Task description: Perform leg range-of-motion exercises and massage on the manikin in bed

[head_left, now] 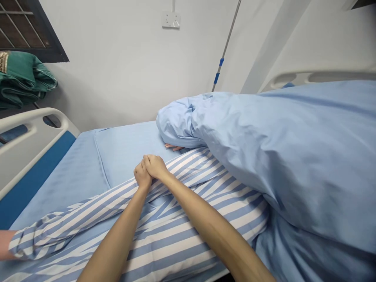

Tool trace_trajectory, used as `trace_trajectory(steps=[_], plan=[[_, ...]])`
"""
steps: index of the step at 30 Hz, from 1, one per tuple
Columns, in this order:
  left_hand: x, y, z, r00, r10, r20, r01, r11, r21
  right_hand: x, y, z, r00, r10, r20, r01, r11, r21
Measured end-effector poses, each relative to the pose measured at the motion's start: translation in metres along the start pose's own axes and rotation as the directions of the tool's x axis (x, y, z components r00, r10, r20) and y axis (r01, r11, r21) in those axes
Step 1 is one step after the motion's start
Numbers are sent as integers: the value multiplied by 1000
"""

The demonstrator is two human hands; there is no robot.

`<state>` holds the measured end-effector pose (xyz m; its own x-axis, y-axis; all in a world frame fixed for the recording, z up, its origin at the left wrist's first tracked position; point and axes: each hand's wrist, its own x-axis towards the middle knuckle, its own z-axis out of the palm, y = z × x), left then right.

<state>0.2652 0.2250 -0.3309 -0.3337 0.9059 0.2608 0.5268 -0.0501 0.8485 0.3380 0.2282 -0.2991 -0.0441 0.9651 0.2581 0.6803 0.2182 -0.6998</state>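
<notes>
My left hand [142,176] and my right hand [155,166] are clasped together, with their fingers closed around each other. They rest above a blue-and-white striped hospital garment [182,231] that lies across the bed. Its long sleeve [73,215] runs to the lower left, where a person's bare wrist [4,244] comes out of the cuff. Beyond my hands, a few fingers [172,147] show from under a pale blue quilt [264,156], which hides whatever lies beneath it.
A pale blue sheet [126,149] covers the mattress. A white bed rail [29,133] with a blue panel stands at the left, and a headboard [311,77] at the far right. Behind are a metal pole [225,49], a wall socket [171,19], a window [23,27] and folded green cloth [23,76].
</notes>
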Motion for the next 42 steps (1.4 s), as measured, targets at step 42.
trace_trajectory(steps=[42], plan=[[-6,53,50,992,-7,125,48,942,-332,6,57,-36,966,62,-250,50,907,419]])
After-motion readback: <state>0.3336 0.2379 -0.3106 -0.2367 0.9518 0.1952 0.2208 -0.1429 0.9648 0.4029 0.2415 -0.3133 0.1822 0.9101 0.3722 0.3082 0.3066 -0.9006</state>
